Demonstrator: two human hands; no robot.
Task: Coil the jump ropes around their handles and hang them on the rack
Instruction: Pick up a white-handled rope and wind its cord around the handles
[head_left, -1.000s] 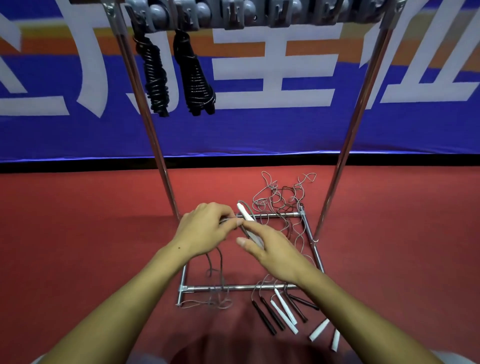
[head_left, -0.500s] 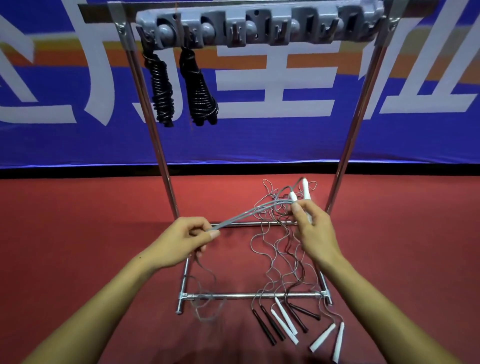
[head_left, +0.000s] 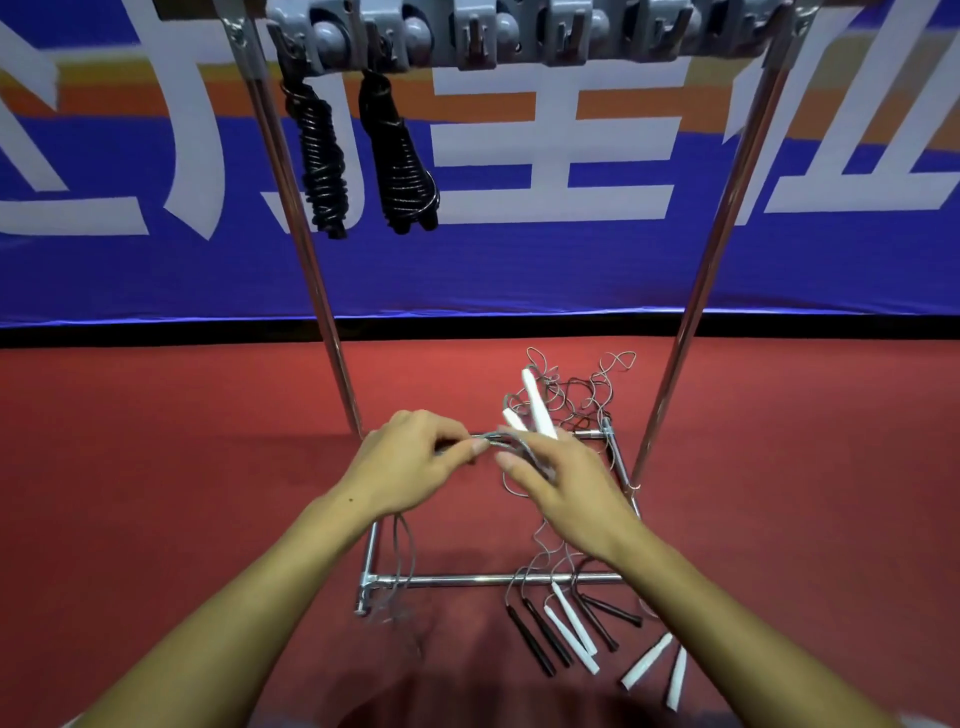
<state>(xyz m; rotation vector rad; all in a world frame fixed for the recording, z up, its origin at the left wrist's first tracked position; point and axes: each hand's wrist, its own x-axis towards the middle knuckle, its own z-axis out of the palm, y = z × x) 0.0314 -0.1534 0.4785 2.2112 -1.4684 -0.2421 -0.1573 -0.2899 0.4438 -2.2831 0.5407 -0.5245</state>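
Jump rope (head_left: 511, 444) stretched short between my two hands, above the rack's base.
My left hand (head_left: 410, 462) pinches the grey cord; my right hand (head_left: 561, 483) grips both white handles (head_left: 537, 410), pointing to 12 o'clock. Two coiled black ropes (head_left: 363, 156) hang from the rack (head_left: 519, 36) at 11 o'clock; loose handles (head_left: 571, 626) lie on the floor at 5 o'clock.

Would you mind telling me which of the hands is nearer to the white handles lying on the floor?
Right. The right hand is above the floor handles, closer to them; the left hand is farther off to their left.
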